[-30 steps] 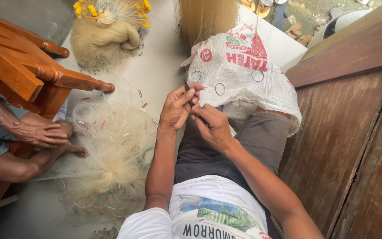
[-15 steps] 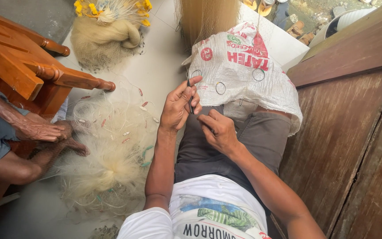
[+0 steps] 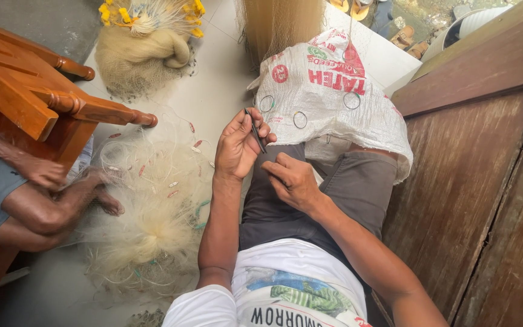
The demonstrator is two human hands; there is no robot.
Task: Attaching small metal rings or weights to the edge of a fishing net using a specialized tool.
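Left hand (image 3: pixel 240 145) raised over the lap, wrist bent, palm side turned toward the camera — fingers (image 3: pixel 260 128) pinched together on a thin dark needle (image 3: pixel 254 130). The needle runs diagonally, its far tip sticking out above the fingertips and its near end pointing down toward the right hand. Left forearm comes straight up from the near edge, elbow low by the white shirt (image 3: pixel 298 290).

Right hand (image 3: pixel 292 180) sits just near and right of the left one, resting on the thigh of the grey trousers (image 3: pixel 358 188). Its fingers are curled in and closed, thumb pressed against the index — whether a fine thread is pinched there, cannot tell. Right forearm angles in from the near right corner.

Past the hands a white printed sack (image 3: pixel 334 97) lies draped over the knees. A pale fishing net (image 3: pixel 152 212) is heaped on the tiled floor (image 3: pixel 219 91) to the left, with small floats caught in it. A second bundle of net with yellow floats (image 3: pixel 146 36) lies at the far left.

Another person's hand (image 3: pixel 43 172) and legs show at the left edge, beside a wooden chair (image 3: pixel 37 91). A dark wooden wall (image 3: pixel 485 181) fills the right.
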